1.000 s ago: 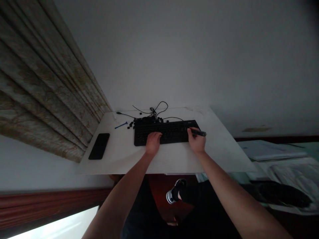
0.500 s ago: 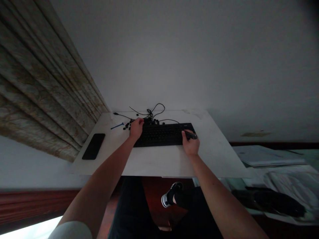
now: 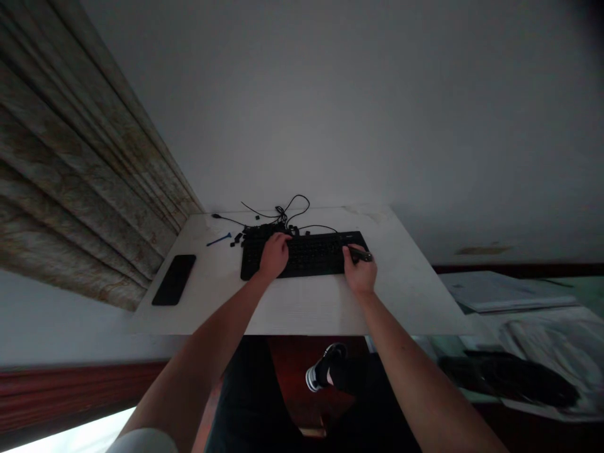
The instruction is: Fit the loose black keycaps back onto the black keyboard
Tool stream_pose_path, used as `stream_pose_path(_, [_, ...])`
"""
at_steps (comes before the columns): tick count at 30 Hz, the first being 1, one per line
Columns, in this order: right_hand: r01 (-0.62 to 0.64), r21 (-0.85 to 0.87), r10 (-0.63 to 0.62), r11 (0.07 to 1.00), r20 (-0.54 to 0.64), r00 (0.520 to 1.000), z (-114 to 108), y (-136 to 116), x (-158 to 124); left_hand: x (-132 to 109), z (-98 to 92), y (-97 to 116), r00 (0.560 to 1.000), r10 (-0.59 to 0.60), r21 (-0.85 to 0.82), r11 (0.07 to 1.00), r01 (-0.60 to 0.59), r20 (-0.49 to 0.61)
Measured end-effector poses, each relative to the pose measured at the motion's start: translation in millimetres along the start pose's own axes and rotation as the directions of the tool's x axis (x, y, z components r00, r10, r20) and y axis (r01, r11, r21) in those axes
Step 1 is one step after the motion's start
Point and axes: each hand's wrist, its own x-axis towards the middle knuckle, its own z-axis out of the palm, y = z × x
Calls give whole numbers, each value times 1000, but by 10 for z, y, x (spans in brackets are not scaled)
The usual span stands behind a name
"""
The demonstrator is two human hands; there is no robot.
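A black computer keyboard (image 3: 302, 255) lies on a white board (image 3: 302, 311), with several keycaps apparently gone from its upper left. My left hand (image 3: 274, 257) rests over the keyboard's left part and hides the keys beneath it. I cannot tell whether it holds a small piece. My right hand (image 3: 359, 269) grips a black pen-like tool (image 3: 360, 254) at the keyboard's right end. Loose black keycaps (image 3: 238, 239) lie just beyond the upper left corner, and tangled black cables (image 3: 285, 215) lie behind the keyboard.
A thin blue tool (image 3: 219, 240) and a black smartphone (image 3: 173, 280) lie on the board's left side. A patterned curtain (image 3: 80, 170) hangs at left. Papers (image 3: 507, 292) lie low at right, and my shoe (image 3: 325, 368) shows below the board.
My left hand has moved from the loose keycaps at the keyboard's upper left corner down onto the keyboard. My right hand and its tool have barely moved.
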Motion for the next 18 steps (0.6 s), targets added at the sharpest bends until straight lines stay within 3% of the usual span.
stream_pose_path(4, [-5,10,5,1000,0,1000,-5,-16,2,-309,194,234,998,-12,28,1000,10,68])
stream_pose_path(8, [0,-7,0,1000,2,1000,-25,-50,0,-484,226,260,998,-30,26,999,28,63])
stream_pose_path(18, [-84,129,83,988,12,996,-96,-212,-10,-495,191,259,993,-61,25,998,58,99])
